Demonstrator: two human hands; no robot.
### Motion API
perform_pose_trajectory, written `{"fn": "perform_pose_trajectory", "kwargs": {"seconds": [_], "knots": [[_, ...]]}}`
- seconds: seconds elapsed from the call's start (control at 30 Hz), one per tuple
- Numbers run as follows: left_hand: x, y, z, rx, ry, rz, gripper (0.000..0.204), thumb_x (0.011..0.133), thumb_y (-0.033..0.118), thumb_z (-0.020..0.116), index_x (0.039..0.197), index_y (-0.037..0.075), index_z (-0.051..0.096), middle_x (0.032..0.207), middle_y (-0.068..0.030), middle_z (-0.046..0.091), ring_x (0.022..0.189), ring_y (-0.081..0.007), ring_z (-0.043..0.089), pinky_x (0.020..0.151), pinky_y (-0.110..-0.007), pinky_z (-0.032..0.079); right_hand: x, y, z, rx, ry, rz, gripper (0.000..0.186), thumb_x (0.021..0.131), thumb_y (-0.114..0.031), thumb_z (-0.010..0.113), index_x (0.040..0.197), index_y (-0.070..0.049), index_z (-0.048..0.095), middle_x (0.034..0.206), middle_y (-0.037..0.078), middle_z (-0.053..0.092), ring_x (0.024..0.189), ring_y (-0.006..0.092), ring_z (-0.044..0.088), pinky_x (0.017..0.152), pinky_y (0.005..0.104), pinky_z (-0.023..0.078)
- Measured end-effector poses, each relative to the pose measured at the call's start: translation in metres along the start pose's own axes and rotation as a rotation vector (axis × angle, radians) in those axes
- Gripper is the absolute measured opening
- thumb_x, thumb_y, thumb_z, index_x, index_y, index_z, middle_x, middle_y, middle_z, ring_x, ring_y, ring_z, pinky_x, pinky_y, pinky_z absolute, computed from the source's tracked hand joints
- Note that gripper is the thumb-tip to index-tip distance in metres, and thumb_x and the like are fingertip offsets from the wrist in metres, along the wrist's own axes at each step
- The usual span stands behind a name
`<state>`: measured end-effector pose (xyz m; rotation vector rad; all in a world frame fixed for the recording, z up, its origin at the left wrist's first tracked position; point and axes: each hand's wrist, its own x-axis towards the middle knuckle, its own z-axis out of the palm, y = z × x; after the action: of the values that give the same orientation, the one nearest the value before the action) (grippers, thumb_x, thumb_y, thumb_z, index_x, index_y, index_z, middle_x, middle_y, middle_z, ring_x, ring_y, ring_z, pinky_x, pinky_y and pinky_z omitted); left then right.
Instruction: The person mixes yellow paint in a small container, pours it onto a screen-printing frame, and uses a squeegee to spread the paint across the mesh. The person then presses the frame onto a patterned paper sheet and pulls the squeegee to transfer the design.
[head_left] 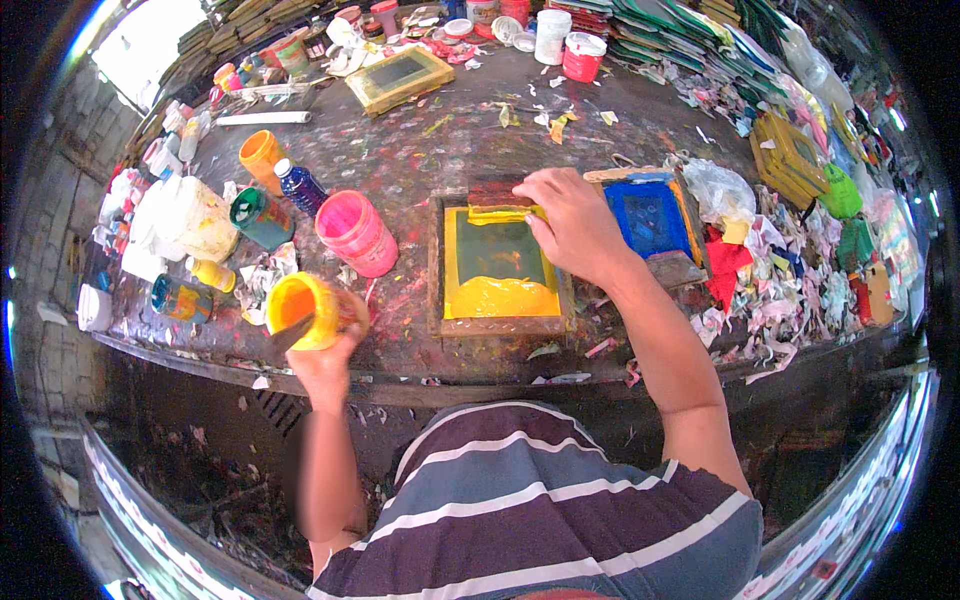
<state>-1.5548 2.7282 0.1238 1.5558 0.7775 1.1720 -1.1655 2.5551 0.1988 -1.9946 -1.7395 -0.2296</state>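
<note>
My left hand (332, 355) grips a yellow-orange tub (314, 298) tilted toward me, with a dark flat scraper (290, 334) at its mouth. My right hand (558, 215) holds a wooden squeegee (490, 194) with a yellow-smeared lower edge at the far end of a wooden-framed screen (436, 305). Thick yellow ink (500, 300) pools along the screen's near side. A second screen (645, 215), coated blue, lies to its right. A pink bucket (357, 235) stands left of the yellow screen.
Paint containers (260, 217) and white buckets (200, 225) crowd the left. Scraps (760, 300) and another yellow frame (785, 160) fill the right. At the back are a yellow frame (400, 80), more tubs (583, 57) and stacked sheets (660, 35) on the stained table (450, 145).
</note>
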Motion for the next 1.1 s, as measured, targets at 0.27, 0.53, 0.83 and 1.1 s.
{"fn": "perform_pose_trajectory", "kwargs": {"seconds": [0.27,0.53,0.83,1.1], "knots": [[0.064,-0.092,-0.042,0.075,0.181,-0.065,0.088,0.079,-0.008,0.099,0.155,0.003,0.055,0.147,-0.0092,0.071,0.133,-0.0246,0.071,0.122,-0.044,0.054,0.066,0.058,0.087,-0.149,-0.05,0.026,0.048,0.1,-0.016,0.082,0.146,-0.008,0.073,0.147,0.015,0.07,0.145,0.0392,0.062,0.121,0.055,0.053],[0.013,-0.088,-0.042,0.297,0.309,-0.29,0.098,0.091,-0.004,0.094,0.174,0.004,0.044,0.166,-0.0157,0.061,0.144,-0.03,0.065,0.12,-0.044,0.053,0.059,0.07,0.089,0.21,-0.242,0.257,0.044,0.098,-0.003,0.08,0.141,-0.008,0.075,0.131,0.019,0.075,0.127,0.0459,0.071,0.113,0.0529,0.058],[-0.002,-0.057,0.076,0.32,-0.262,0.079,0.024,0.102,-0.001,0.08,0.126,0.0,0.081,0.139,-0.023,0.081,0.134,-0.0364,0.076,0.119,-0.047,0.057,-0.039,-0.01,0.069,0.291,-0.084,0.104,0.035,0.095,-0.002,0.08,0.129,-0.008,0.074,0.124,0.016,0.078,0.118,0.0437,0.075,0.105,0.0543,0.061],[0.023,-0.1,0.14,0.369,-0.367,0.041,0.063,0.086,-0.004,0.079,0.147,0.002,0.071,0.168,-0.0261,0.064,0.156,-0.0389,0.062,0.132,-0.047,0.047,-0.102,-0.069,0.065,0.169,0.065,0.042,0.036,0.091,0.001,0.078,0.126,-0.01,0.078,0.121,0.011,0.081,0.116,0.0353,0.078,0.101,0.051,0.063]]}}
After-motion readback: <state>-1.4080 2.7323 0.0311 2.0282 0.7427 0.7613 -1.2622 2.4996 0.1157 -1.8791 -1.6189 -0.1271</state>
